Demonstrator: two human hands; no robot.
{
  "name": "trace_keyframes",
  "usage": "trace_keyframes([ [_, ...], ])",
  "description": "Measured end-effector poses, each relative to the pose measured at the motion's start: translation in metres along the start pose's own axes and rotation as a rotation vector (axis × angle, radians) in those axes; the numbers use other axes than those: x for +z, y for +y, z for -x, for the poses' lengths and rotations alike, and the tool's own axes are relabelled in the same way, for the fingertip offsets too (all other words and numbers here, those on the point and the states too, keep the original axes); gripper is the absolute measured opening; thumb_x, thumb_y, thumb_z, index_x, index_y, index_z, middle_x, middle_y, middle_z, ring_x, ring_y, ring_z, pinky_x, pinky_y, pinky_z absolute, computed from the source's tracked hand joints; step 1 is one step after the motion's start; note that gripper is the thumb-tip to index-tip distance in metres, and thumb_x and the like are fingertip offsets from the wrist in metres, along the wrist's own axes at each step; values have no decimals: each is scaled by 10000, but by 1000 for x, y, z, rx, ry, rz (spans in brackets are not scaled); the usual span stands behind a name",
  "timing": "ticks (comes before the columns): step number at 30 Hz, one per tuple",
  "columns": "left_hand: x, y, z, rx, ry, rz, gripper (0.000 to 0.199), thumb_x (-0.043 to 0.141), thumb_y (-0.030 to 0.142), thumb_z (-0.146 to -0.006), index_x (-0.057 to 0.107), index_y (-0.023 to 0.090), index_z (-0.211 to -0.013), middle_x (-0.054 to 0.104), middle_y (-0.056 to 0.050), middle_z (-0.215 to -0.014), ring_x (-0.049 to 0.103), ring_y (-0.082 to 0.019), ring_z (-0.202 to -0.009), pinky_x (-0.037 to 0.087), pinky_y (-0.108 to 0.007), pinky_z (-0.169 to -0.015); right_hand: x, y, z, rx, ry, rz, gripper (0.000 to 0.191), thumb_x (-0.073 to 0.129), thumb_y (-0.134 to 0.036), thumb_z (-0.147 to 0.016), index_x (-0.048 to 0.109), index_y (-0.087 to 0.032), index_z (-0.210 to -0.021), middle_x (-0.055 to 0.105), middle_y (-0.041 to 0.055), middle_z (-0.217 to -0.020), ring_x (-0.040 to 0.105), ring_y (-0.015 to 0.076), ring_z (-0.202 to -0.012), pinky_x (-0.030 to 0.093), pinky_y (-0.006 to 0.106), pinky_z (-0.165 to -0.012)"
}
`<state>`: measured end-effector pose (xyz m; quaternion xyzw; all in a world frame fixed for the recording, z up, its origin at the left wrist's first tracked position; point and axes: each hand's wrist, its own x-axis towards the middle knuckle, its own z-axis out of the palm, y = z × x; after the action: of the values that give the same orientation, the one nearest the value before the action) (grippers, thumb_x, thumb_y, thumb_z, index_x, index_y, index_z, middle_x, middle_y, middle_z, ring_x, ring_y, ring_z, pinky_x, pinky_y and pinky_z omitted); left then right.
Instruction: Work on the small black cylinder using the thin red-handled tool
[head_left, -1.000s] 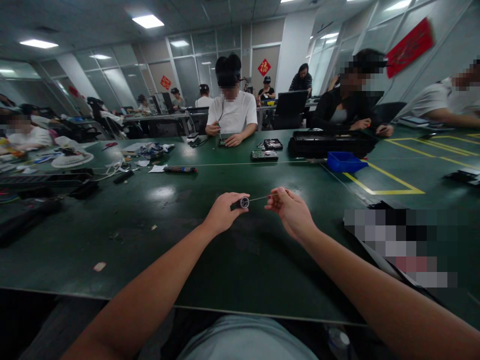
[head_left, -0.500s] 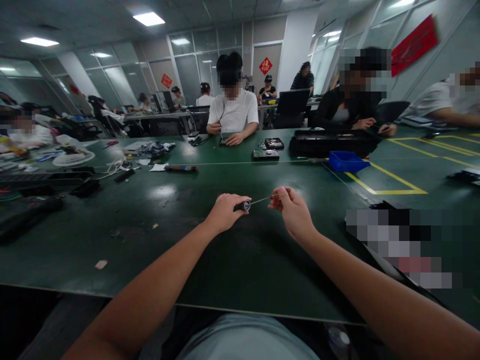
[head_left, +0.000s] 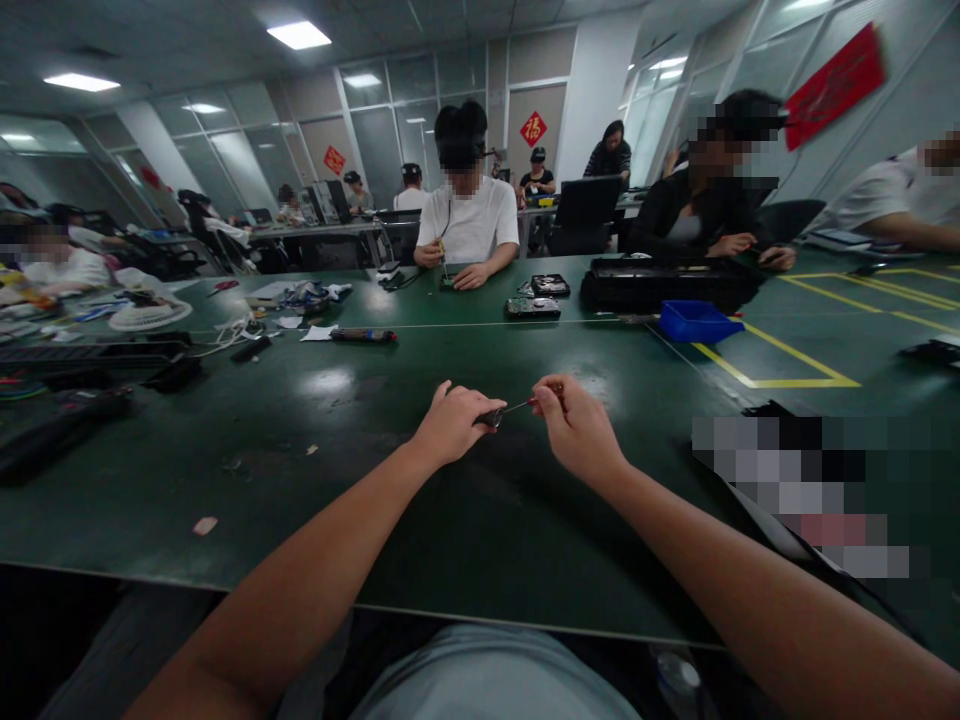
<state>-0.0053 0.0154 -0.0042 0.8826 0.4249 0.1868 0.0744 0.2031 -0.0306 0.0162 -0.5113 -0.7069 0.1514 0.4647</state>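
My left hand [head_left: 452, 422] is closed around a small dark cylindrical part [head_left: 491, 417], gripping it between thumb and fingers just above the green table. The part's end faces right and looks shiny; what kind of part it is I cannot make out. In my right hand [head_left: 571, 418] is a screwdriver [head_left: 517, 406] with a thin metal shaft and a bit of red at the handle, most of which the fingers hide. Its shaft points left, and the tip meets or nearly meets the part's end.
On the green table [head_left: 450, 540], a dark cylindrical tool [head_left: 364, 336] lies ahead. Farther back are opened hard drives [head_left: 532, 306], a blue bin [head_left: 699, 322] and a long black casing [head_left: 667, 286]. A co-worker [head_left: 466, 225] works opposite. Cables and loose parts [head_left: 307, 298] lie to the left.
My right hand has moved left, closer to my left hand, so less of the shaft shows. The dark part in my left hand has tilted, its round end turning away from me.
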Motion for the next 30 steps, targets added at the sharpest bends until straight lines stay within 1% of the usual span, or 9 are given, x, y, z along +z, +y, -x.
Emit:
trace_keyframes([
  [5, 1, -2, -1, -22, -38, -52, 409, 634, 238, -893, 615, 307, -1296, 670, -56, -1199, 546, -265, -1179, 154, -617, -1165, 1, 2, -1, 38, -38, 37, 214, 412, -372, -975, 562, -228, -926, 689, 59, -801, 663, 232, -760, 447, 350, -691],
  [8, 0, -2, -1, -42, -17, -15, 374, 635, 276, -897, 625, 293, -1271, 668, -57, -1199, 555, -276, -1172, 196, -619, -1150, 0, 1, -1, 58, -21, 27, 215, 412, -375, -978, 562, -225, -941, 694, 60, -819, 665, 231, -765, 445, 348, -692],
  [10, -2, -1, -1, -62, 30, 66, 336, 658, 294, -882, 646, 259, -1216, 677, -59, -1162, 584, -267, -1118, 305, -563, -1116, 0, 1, 0, 57, -4, 24, 210, 417, -374, -978, 562, -226, -942, 694, 60, -818, 663, 228, -760, 443, 346, -692],
  [13, -3, 0, -2, -124, 132, 248, 311, 697, 286, -844, 654, 206, -1141, 681, -64, -1115, 616, -236, -1036, 456, -420, -993, -1, 0, 0, 64, 16, 17, 204, 427, -373, -974, 565, -228, -932, 694, 57, -803, 660, 224, -752, 442, 343, -692],
  [15, -5, -1, -2, -179, 194, 357, 317, 699, 275, -834, 636, 193, -1134, 678, -67, -1116, 623, -228, -1029, 483, -378, -949, -1, 1, -1, 73, 19, 10, 207, 428, -374, -974, 568, -226, -934, 694, 55, -801, 657, 219, -747, 442, 339, -689],
  [18, -8, 0, -2, -240, 230, 491, 357, 634, 257, -873, 574, 193, -1219, 661, -78, -1163, 622, -221, -1063, 482, -374, -964, -2, 1, -1, 79, 9, 2, 219, 422, -379, -979, 572, -225, -938, 690, 52, -796, 650, 213, -735, 439, 331, -679],
  [22, -15, 6, 1, -268, 147, 460, 433, 579, 351, -913, 509, 218, -1319, 640, -88, -1188, 617, -230, -1056, 485, -389, -943, -2, 1, -1, 86, -3, 2, 221, 424, -381, -979, 575, -228, -929, 681, 45, -783, 645, 211, -732, 435, 331, -680],
  [26, -15, 14, 5, -175, -9, 310, 441, 625, 452, -881, 574, 228, -1257, 671, -77, -1121, 638, -250, -981, 497, -391, -873, -3, 0, -1, 79, -19, 2, 227, 422, -380, -978, 581, -225, -933, 683, 49, -797, 647, 217, -747, 433, 336, -680],
  [30, -10, 17, 4, -86, -65, 196, 444, 621, 419, -894, 576, 228, -1292, 647, -88, -1237, 615, -272, -1099, 486, -392, -922, -3, 0, 0, 84, -27, -9, 232, 422, -386, -977, 585, -226, -940, 685, 50, -799, 653, 222, -755, 439, 340, -677],
])
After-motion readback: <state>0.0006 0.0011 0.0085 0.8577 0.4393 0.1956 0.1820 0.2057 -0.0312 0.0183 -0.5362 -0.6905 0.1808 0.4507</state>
